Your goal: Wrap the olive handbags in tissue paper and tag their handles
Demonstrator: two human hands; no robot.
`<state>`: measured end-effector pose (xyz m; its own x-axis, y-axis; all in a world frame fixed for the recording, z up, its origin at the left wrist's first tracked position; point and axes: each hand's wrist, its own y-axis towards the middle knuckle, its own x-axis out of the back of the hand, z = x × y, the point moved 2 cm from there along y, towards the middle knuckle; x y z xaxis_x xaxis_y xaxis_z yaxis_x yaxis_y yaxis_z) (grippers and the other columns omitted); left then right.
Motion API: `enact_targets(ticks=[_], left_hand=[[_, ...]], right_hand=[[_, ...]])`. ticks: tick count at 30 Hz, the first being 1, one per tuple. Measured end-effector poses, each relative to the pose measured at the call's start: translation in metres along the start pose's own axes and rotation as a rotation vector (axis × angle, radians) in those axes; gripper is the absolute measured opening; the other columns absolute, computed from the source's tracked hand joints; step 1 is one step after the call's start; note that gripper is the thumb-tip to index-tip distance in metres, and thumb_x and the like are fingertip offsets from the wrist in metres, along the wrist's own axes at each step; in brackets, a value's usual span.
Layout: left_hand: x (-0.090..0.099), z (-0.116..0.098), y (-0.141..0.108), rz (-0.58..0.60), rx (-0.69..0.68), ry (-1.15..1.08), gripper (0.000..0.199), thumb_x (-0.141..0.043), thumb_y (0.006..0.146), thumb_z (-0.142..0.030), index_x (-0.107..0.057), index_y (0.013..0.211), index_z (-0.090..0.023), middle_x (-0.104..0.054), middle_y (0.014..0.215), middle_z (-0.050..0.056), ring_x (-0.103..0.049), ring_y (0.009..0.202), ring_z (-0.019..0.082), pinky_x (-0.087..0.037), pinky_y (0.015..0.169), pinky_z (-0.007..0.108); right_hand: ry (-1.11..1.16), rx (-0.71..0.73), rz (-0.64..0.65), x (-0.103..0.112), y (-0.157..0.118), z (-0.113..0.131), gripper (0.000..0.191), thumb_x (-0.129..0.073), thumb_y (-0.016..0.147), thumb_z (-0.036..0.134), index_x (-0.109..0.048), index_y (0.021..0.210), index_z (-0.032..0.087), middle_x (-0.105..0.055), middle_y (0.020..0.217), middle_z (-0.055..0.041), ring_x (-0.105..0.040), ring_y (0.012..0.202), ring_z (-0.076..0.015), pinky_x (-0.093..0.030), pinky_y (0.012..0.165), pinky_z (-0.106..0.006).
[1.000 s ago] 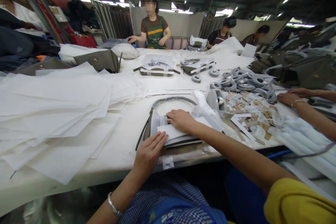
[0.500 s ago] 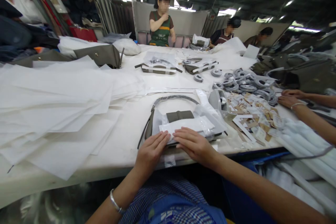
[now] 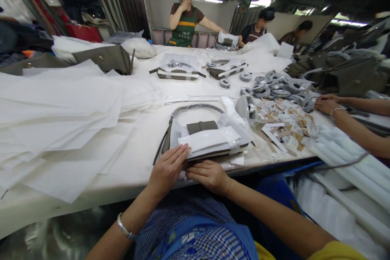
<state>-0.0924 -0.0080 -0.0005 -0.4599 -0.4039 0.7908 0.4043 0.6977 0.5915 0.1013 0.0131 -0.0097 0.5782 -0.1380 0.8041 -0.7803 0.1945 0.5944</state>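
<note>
A dark olive handbag (image 3: 201, 126) lies before me on the white table, its handle (image 3: 198, 107) wrapped in clear film and arched away from me. A folded strip of white paper (image 3: 210, 140) covers its near part, with clear tape (image 3: 234, 140) at the right end. My left hand (image 3: 169, 166) rests open, fingers stretched together over the left end of this paper. Just below the bag's near edge, my right hand (image 3: 210, 176) is at the table edge, fingers closed; what they pinch, if anything, is hidden.
Loose white sheets (image 3: 61, 130) spread on the left. Right of the bag stand a tape dispenser (image 3: 246, 107), a heap of tags (image 3: 286, 124) and grey wrapped coiled straps (image 3: 280, 87). A co-worker's hands (image 3: 327, 103) are at far right. Another wrapped bag (image 3: 176, 74) lies farther back.
My right hand has left the paper and moved down to the table edge, where a piece of clear tape hung. My left hand stays on the paper. The person opposite has stretched out an arm.
</note>
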Motion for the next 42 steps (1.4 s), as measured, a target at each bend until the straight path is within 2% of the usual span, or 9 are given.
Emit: enact_targets(ticks=[3, 6, 12, 17, 21, 26, 32, 36, 42], left_hand=[[0.000, 0.001, 0.000, 0.001, -0.016, 0.020, 0.057, -0.049, 0.095, -0.013, -0.036, 0.150, -0.020, -0.053, 0.145, 0.007, -0.050, 0.133, 0.023, -0.048, 0.108, 0.041], [-0.002, 0.002, 0.001, -0.050, -0.013, 0.038, 0.056, -0.049, 0.094, -0.011, -0.039, 0.148, -0.021, -0.056, 0.142, 0.006, -0.052, 0.130, 0.022, -0.050, 0.106, 0.040], [-0.008, 0.000, 0.000, -0.072, 0.015, 0.041, 0.056, -0.048, 0.093, -0.007, -0.042, 0.146, -0.023, -0.059, 0.138, 0.005, -0.054, 0.128, 0.022, -0.051, 0.105, 0.040], [-0.009, 0.000, -0.001, -0.080, 0.005, 0.050, 0.052, -0.047, 0.094, -0.010, -0.045, 0.144, -0.022, -0.060, 0.137, 0.008, -0.055, 0.127, 0.023, -0.051, 0.104, 0.040], [-0.008, -0.001, 0.000, -0.081, 0.043, 0.071, 0.044, -0.052, 0.094, -0.012, -0.054, 0.137, -0.021, -0.063, 0.128, 0.013, -0.059, 0.118, 0.025, -0.053, 0.098, 0.040], [-0.005, -0.003, 0.001, -0.124, 0.044, 0.007, 0.036, -0.054, 0.093, -0.011, -0.058, 0.129, -0.019, -0.066, 0.114, 0.010, -0.060, 0.107, 0.023, -0.054, 0.094, 0.038], [-0.004, -0.002, 0.002, -0.151, 0.067, -0.056, 0.022, -0.054, 0.093, -0.009, -0.062, 0.112, -0.015, -0.067, 0.108, 0.010, -0.060, 0.105, 0.023, -0.054, 0.094, 0.038], [-0.002, 0.000, 0.000, -0.151, 0.096, -0.085, 0.023, -0.052, 0.094, -0.012, -0.060, 0.116, -0.014, -0.067, 0.106, 0.011, -0.061, 0.101, 0.022, -0.055, 0.091, 0.036], [0.004, 0.004, -0.004, -0.093, 0.116, -0.164, 0.032, -0.052, 0.094, -0.013, -0.054, 0.126, -0.015, -0.065, 0.117, 0.012, -0.060, 0.109, 0.021, -0.054, 0.097, 0.036]], right_hand=[[0.035, -0.043, -0.043, -0.006, 0.002, 0.003, 0.018, -0.057, 0.093, 0.013, -0.070, 0.104, 0.018, -0.077, 0.099, -0.0040, -0.071, 0.096, -0.0134, -0.057, 0.089, -0.028], [0.090, -0.094, -0.100, -0.007, 0.001, 0.014, 0.018, -0.054, 0.093, 0.011, -0.070, 0.099, 0.018, -0.077, 0.095, -0.0025, -0.072, 0.093, -0.0128, -0.057, 0.090, -0.027], [0.116, -0.149, -0.121, 0.006, 0.003, 0.035, 0.017, -0.056, 0.093, 0.013, -0.070, 0.101, 0.018, -0.077, 0.096, -0.0024, -0.073, 0.091, -0.0137, -0.058, 0.089, -0.029], [0.095, -0.120, -0.069, 0.031, 0.030, 0.022, 0.013, -0.058, 0.092, 0.013, -0.069, 0.095, 0.019, -0.077, 0.090, -0.0023, -0.072, 0.086, -0.0141, -0.056, 0.086, -0.029], [0.021, -0.106, -0.091, 0.047, 0.053, 0.005, 0.016, -0.055, 0.096, 0.016, -0.070, 0.094, 0.021, -0.077, 0.088, -0.0014, -0.071, 0.084, -0.0135, -0.054, 0.085, -0.028], [0.020, -0.211, -0.105, 0.048, 0.064, -0.015, 0.015, -0.056, 0.095, 0.017, -0.071, 0.093, 0.021, -0.077, 0.086, -0.0010, -0.070, 0.079, -0.0135, -0.051, 0.080, -0.028], [0.043, -0.394, -0.014, 0.035, 0.071, -0.034, 0.008, -0.067, 0.090, 0.026, -0.072, 0.085, 0.022, -0.075, 0.081, -0.0003, -0.067, 0.083, -0.0165, -0.043, 0.083, -0.032], [0.135, -0.515, 0.075, 0.029, 0.074, -0.046, 0.007, -0.073, 0.085, 0.023, -0.071, 0.078, 0.022, -0.073, 0.085, -0.0009, -0.061, 0.093, -0.0186, -0.043, 0.086, -0.033], [0.216, -0.639, 0.313, 0.026, 0.082, -0.058, 0.011, -0.078, 0.080, 0.024, -0.069, 0.075, 0.020, -0.069, 0.089, -0.0002, -0.059, 0.087, -0.0163, -0.042, 0.080, -0.030]])
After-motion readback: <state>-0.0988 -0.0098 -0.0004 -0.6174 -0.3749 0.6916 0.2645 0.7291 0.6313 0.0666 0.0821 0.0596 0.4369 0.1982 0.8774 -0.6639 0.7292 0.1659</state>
